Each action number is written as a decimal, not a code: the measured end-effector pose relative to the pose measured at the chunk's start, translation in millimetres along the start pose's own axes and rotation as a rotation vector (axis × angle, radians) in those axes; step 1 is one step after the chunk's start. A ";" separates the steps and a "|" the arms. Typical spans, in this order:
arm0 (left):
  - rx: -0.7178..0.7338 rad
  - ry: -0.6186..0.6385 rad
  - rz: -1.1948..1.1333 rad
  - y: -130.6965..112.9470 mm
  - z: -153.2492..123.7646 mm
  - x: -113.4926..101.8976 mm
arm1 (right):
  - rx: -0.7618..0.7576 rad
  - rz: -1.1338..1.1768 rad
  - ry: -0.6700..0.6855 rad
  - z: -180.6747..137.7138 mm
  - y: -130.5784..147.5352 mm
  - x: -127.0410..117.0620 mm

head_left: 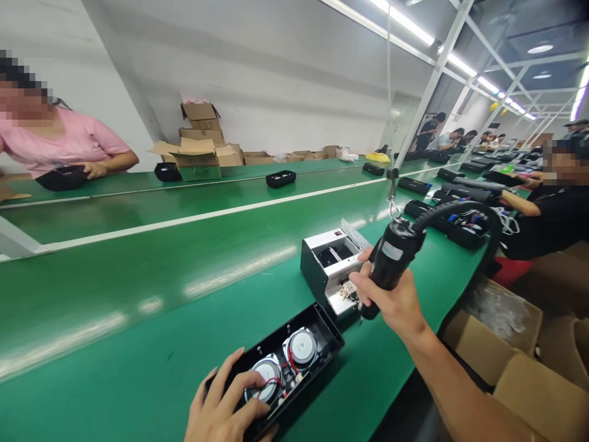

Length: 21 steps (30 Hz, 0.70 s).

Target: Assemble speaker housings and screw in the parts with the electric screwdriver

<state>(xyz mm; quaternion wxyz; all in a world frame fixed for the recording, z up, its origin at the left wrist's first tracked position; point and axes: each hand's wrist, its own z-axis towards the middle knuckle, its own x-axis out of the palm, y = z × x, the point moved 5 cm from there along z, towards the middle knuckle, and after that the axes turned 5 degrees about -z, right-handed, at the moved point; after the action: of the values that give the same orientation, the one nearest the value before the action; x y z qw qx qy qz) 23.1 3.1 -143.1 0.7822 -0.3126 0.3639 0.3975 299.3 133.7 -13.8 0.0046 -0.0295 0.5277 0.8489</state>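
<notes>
My right hand (391,301) is wrapped round a black electric screwdriver (394,255), which hangs from a cord and has a thick black cable. Its lower end is close to the outlet of a white and black screw feeder (313,268); whether the bit touches it I cannot tell. My left hand (230,399) grips the near end of an open black speaker housing (330,331), fingers reaching over its edge and inside. Two round speaker drivers (302,347) with red wires sit in the housing. My left palm covers its near corner.
Beyond the green bench (151,319), a co-worker in pink (87,138) handles a black housing (62,178). Cardboard boxes (197,153) stand along the wall. At right are more housings (464,227), a co-worker in black (547,215) and open cartons (529,374) beside the bench.
</notes>
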 end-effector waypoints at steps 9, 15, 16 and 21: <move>-0.095 0.123 -0.080 -5.1 4.8 -11.6 | -0.016 0.341 0.241 -68.6 34.2 86.8; -0.235 0.085 -0.089 -5.1 -0.2 -2.3 | -0.062 0.328 0.336 -79.3 34.6 127.7; -0.242 0.086 -0.083 -4.8 -0.5 -0.7 | -0.093 0.316 0.326 -77.8 36.7 130.0; -0.186 0.081 -0.059 -5.2 0.1 2.7 | -0.138 0.185 0.357 -72.3 42.8 135.5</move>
<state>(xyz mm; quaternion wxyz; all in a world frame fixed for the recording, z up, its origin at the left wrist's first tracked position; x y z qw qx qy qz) 28.7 1.6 -144.2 0.7458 -0.4103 0.3476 0.3933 165.6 46.8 -14.8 -0.1691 -0.1311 0.4614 0.8610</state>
